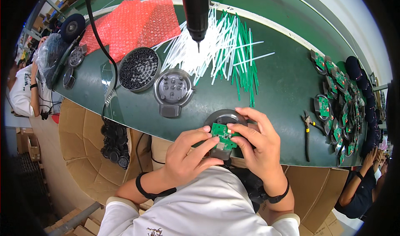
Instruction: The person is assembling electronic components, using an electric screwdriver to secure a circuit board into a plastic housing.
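Note:
Near the table's front edge I hold a dark round plastic housing (215,116) with a short squared end toward me. A small green circuit board (217,130) lies over that end, and I cannot tell whether it is fully seated. My left hand (187,152) is closed, its fingertips pinching the board's left edge. My right hand (261,146) is closed too, with thumb and index finger at the board's right side and another finger against the round rim. Beyond them on the table lies a similar grey housing (173,88) showing several studs inside.
A black power screwdriver (197,15) hangs tip-down above a pile of white and green strips (221,48). A round tin of black screws (139,69) stands left, beside red bubble wrap (135,23). Pliers (307,136) and many board-fitted housings (341,106) lie right. Co-workers sit both sides.

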A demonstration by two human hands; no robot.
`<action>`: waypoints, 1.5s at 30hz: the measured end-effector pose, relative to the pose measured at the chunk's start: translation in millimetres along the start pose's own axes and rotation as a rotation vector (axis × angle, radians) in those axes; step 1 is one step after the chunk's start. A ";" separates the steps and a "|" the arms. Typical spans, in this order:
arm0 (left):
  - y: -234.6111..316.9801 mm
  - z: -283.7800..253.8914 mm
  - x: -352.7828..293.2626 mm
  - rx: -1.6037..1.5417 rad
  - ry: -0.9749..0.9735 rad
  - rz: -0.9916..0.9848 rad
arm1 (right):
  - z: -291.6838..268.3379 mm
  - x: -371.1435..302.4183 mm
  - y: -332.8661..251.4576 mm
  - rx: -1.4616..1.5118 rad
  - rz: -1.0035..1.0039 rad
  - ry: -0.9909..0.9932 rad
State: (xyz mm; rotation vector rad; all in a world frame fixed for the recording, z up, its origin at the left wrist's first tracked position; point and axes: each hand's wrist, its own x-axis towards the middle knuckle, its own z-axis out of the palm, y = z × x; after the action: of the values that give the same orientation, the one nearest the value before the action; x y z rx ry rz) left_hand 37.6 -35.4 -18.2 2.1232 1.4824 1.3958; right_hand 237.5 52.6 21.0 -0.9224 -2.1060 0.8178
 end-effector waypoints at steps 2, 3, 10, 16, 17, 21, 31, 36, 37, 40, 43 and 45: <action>-1.4 -0.7 2.1 0.018 -0.013 0.022 | 0.5 2.5 2.0 0.007 0.005 0.004; 0.2 -2.2 5.0 0.033 -0.050 0.002 | 1.1 3.6 5.1 -0.020 -0.007 0.000; 10.9 -2.3 15.2 0.058 -0.156 -0.105 | -0.6 7.8 9.4 -0.158 -0.058 -0.050; 13.2 -6.1 19.8 0.065 -0.204 -0.126 | -2.3 8.2 6.7 -0.150 -0.041 -0.063; 13.5 -7.4 21.1 0.065 -0.203 -0.126 | -2.0 8.5 6.8 -0.150 -0.042 -0.064; 12.6 -10.4 26.4 0.091 -0.234 -0.104 | -3.7 12.3 5.9 -0.183 -0.053 -0.082; 17.8 -22.5 30.6 -0.002 -0.266 -0.162 | -22.6 81.3 -24.7 -0.101 -0.039 -0.035; 5.4 -41.8 33.2 -0.158 -0.135 -0.255 | 21.0 174.7 -3.8 -0.015 -0.156 0.214; -0.9 -46.5 38.6 -0.129 -0.039 -0.258 | 27.2 188.5 -0.7 -0.002 -0.163 0.247; -30.2 -75.8 56.8 0.179 0.173 -0.344 | 47.7 222.7 10.5 0.074 -0.211 0.302; -72.2 -99.6 73.3 0.535 0.183 -0.318 | 51.4 238.8 10.4 0.393 -0.100 0.254; -97.3 -105.1 75.6 0.566 0.141 -0.340 | 50.1 238.6 -1.0 0.360 -0.081 0.218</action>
State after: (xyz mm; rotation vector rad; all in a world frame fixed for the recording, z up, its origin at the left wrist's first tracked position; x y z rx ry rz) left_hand -101.2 38.0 21.7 1.9261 2.3897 1.1099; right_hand 75.9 227.6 73.0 -0.6939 -1.7240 0.9679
